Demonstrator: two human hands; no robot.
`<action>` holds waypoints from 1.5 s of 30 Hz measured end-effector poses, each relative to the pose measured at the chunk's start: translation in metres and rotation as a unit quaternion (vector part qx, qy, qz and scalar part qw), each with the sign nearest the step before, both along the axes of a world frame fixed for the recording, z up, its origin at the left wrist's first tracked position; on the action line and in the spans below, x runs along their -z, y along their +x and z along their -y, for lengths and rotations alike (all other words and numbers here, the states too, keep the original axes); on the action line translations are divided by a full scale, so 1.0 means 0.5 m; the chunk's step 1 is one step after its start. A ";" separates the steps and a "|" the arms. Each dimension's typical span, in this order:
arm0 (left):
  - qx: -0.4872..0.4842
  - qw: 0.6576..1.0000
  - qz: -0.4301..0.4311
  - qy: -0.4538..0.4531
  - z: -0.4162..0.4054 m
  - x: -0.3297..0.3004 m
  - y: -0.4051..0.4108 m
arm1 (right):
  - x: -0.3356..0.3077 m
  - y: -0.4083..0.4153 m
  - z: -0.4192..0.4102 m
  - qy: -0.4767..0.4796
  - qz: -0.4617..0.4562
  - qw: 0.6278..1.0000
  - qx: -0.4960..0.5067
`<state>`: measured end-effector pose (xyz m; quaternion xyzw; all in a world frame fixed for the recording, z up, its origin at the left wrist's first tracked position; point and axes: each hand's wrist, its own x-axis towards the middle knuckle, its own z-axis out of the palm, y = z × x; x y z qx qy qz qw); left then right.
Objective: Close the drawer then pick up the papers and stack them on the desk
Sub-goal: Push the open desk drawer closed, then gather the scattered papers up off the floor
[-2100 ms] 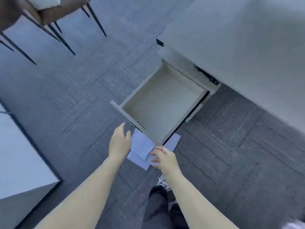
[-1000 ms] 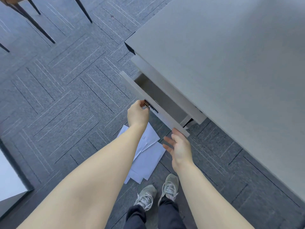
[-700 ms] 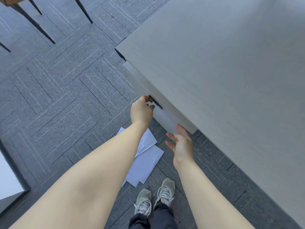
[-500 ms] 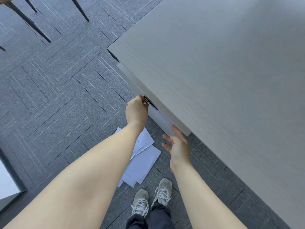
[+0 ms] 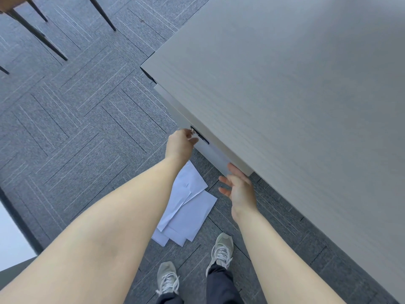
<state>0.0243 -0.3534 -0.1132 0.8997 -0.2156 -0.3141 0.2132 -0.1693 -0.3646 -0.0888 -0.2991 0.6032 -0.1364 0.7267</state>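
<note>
The drawer (image 5: 215, 157) sits pushed in under the grey desk (image 5: 295, 95), only its pale front showing below the desk edge. My left hand (image 5: 180, 144) is curled against the drawer front beside the dark handle slot (image 5: 200, 137), with a small key at its fingertips. My right hand (image 5: 238, 187) has its fingers spread, the fingertips touching the lower right corner of the drawer front. Several white papers (image 5: 186, 207) lie overlapping on the carpet between my arms, partly hidden by my left forearm.
Grey carpet tiles (image 5: 76, 128) cover the floor. Dark chair legs (image 5: 39, 38) stand at the top left. A white cabinet corner (image 5: 13, 242) juts in at the left edge. My two shoes (image 5: 221, 249) stand just below the papers.
The open drawer has slid under the desk until only its front shows. Both hands followed it in, the left at the handle, the right at the lower corner. The papers have not moved.
</note>
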 end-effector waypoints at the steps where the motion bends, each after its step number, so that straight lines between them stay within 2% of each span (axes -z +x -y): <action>1: -0.009 1.000 -0.018 0.009 -0.010 -0.002 -0.004 | -0.002 0.000 0.000 0.003 0.001 1.000 -0.007; 8: -0.046 0.996 -0.070 0.019 -0.197 -0.037 0.004 | -0.030 0.056 -0.048 -0.005 -0.042 0.996 -0.085; 12: -0.035 0.992 -0.116 0.026 -0.352 -0.041 0.048 | -0.030 0.105 -0.152 0.000 -0.081 0.988 -0.128; 15: -0.030 0.985 -0.163 0.056 -0.473 0.016 0.111 | 0.010 0.131 -0.256 0.021 -0.111 0.988 -0.102; 19: -0.011 0.977 -0.184 0.106 -0.601 0.164 0.208 | 0.160 0.177 -0.385 0.036 -0.148 0.987 -0.048; 24: -0.013 0.973 -0.184 0.142 -0.708 0.426 0.276 | 0.450 0.206 -0.529 0.096 -0.180 0.978 -0.037; 29: 0.004 0.974 -0.172 0.145 -0.727 0.742 0.288 | 0.794 0.186 -0.594 0.104 -0.204 0.973 -0.018; 34: 0.035 0.981 -0.131 0.140 -0.688 1.005 0.308 | 1.070 0.208 -0.602 0.036 -0.239 0.970 0.005; 37: 0.011 0.982 -0.096 0.161 -0.674 1.093 0.307 | 1.165 0.239 -0.605 -0.006 -0.289 0.957 0.016; 39: 0.020 0.987 -0.072 0.144 -0.675 1.120 0.311 | 1.198 0.260 -0.615 -0.012 -0.277 0.960 0.037; 45: 0.143 0.989 -0.004 -0.024 -0.621 1.116 0.321 | 1.194 0.258 -0.616 -0.054 -0.233 0.963 0.122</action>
